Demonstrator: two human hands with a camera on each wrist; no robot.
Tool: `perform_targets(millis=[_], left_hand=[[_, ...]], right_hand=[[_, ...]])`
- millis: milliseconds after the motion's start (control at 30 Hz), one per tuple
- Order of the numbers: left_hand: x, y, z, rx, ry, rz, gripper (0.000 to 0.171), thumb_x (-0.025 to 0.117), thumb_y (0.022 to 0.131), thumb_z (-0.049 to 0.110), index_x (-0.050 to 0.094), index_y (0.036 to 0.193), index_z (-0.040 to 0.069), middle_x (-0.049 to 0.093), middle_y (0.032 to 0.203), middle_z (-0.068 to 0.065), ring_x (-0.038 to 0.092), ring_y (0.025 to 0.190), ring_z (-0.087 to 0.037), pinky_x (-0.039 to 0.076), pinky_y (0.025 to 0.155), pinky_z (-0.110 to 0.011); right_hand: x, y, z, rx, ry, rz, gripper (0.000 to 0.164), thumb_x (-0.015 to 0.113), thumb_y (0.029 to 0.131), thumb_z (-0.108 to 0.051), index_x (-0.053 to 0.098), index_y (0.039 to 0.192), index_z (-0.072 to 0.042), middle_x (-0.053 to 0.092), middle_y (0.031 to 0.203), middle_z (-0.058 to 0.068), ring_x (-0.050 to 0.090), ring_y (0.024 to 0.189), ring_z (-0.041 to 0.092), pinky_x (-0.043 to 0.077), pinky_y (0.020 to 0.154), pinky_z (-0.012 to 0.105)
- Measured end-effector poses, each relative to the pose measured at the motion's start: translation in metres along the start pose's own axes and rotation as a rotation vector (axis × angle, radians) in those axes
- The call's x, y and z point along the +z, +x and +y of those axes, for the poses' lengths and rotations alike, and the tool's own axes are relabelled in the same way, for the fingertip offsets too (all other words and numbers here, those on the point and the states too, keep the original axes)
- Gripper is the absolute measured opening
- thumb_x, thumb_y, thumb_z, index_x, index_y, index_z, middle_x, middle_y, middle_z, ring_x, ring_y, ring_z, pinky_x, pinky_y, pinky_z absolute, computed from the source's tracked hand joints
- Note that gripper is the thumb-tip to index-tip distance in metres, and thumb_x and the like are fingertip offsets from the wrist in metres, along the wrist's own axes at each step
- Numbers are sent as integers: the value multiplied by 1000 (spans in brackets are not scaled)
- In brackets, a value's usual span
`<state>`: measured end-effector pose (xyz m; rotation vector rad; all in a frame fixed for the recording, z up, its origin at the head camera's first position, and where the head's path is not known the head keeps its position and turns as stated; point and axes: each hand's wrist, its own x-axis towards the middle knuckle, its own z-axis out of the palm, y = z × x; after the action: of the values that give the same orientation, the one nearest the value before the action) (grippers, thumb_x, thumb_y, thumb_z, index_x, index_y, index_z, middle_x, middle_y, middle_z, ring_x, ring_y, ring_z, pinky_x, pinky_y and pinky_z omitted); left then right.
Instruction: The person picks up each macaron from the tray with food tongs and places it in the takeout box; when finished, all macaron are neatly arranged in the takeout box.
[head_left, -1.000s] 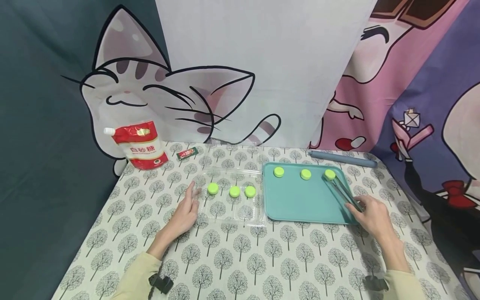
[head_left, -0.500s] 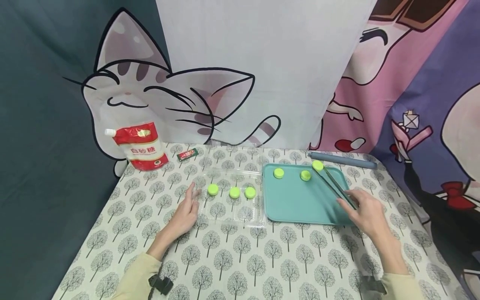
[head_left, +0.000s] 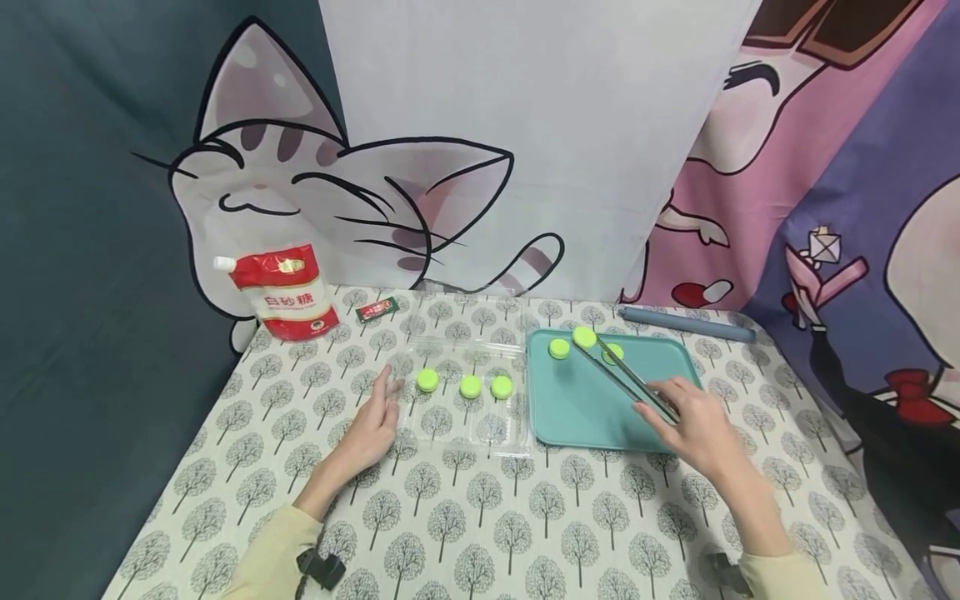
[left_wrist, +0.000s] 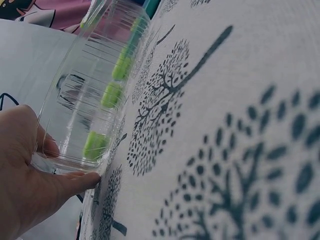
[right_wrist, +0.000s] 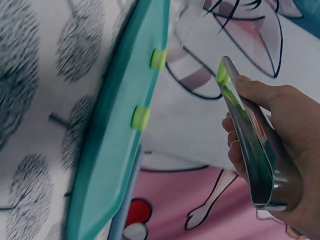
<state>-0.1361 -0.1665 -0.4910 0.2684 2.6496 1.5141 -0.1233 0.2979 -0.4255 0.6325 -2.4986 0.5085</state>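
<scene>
A green cookie [head_left: 584,337] is pinched between the tips of the metal tongs [right_wrist: 256,172], raised above the far part of the tray in the head view. The right hand [head_left: 697,421] holds the tongs, thumb on one side and curled fingers on the other, near their closed end. Its forearm comes in from the near right and slants far and left over the tray's near right corner, so the tongs point the same way.

On the blue-green tray [head_left: 592,408] sit two more cookies, a left one [head_left: 558,348] and a right one [head_left: 612,354], partly behind the tongs. Just left of the tray stands a clear box [head_left: 465,450] with three cookies [head_left: 471,387] in a row, its lid [head_left: 465,315] folded back on the far side. The left hand [head_left: 371,425] lies at the box's left end, fingers relaxed and reaching far, the thumb apart from them, touching the plastic; its forearm slants in from the near left.

Farther left are a small packet [head_left: 377,310] and a red and white bag [head_left: 288,296]. A grey-blue rod [head_left: 686,323] lies beyond the tray on the tree-print cloth [head_left: 487,533].
</scene>
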Motion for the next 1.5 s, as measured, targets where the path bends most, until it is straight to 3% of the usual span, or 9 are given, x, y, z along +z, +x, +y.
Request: perform_targets(millis=[100, 333, 567, 800, 1033, 1333, 1500], left_hand=[[1, 0, -1, 3, 1, -2, 67, 37, 105, 3, 0, 160, -2, 35, 158, -31, 33, 147, -48, 20, 125, -60], [0, 0, -2, 13, 3, 0, 66, 36, 106, 3, 0, 160, -3, 35, 157, -31, 35, 146, -47, 22, 124, -59], [0, 1, -1, 16, 15, 3, 65, 36, 106, 4, 1, 161, -2, 35, 158, -31, 37, 145, -46, 23, 124, -59], [0, 0, -1, 7, 31, 0, 65, 35, 106, 5, 0, 161, -2, 35, 158, -31, 36, 145, -48, 22, 123, -60], [0, 2, -1, 12, 25, 0, 65, 36, 106, 5, 1, 161, -2, 35, 158, -30, 37, 145, -47, 23, 123, -60], [-1, 2, -1, 17, 30, -3, 65, 36, 106, 5, 0, 161, -2, 36, 157, -30, 38, 144, -49, 25, 122, -62], [-1, 2, -2, 12, 22, -6, 65, 35, 106, 5, 0, 161, -1, 36, 157, -31, 36, 145, -48, 21, 124, -61]], right_hand=[[3, 6, -10, -33, 17, -13, 38, 85, 74, -12, 73, 107, 4, 67, 83, 6, 50, 62, 8, 51, 53, 26], [16, 19, -29, -125, 37, -33, 37, 85, 75, -17, 73, 105, 1, 70, 86, 7, 62, 65, 15, 57, 55, 29], [32, 28, -46, -126, 63, -156, 35, 83, 80, -21, 73, 109, -2, 72, 92, 6, 70, 74, 18, 63, 64, 33], [49, 40, -64, -188, 122, -263, 34, 82, 83, -22, 74, 109, -3, 71, 91, 4, 63, 68, 12, 57, 61, 21], [60, 55, -83, -249, 187, -402, 34, 78, 89, -26, 73, 116, -4, 71, 96, 4, 65, 70, 14, 58, 66, 20], [70, 72, -103, -305, 131, -553, 36, 75, 91, -31, 72, 117, -6, 73, 106, 4, 71, 88, 14, 62, 82, 27], [76, 81, -113, -319, 137, -631, 35, 72, 94, -30, 71, 116, -3, 73, 104, 7, 70, 82, 15, 62, 79, 25]])
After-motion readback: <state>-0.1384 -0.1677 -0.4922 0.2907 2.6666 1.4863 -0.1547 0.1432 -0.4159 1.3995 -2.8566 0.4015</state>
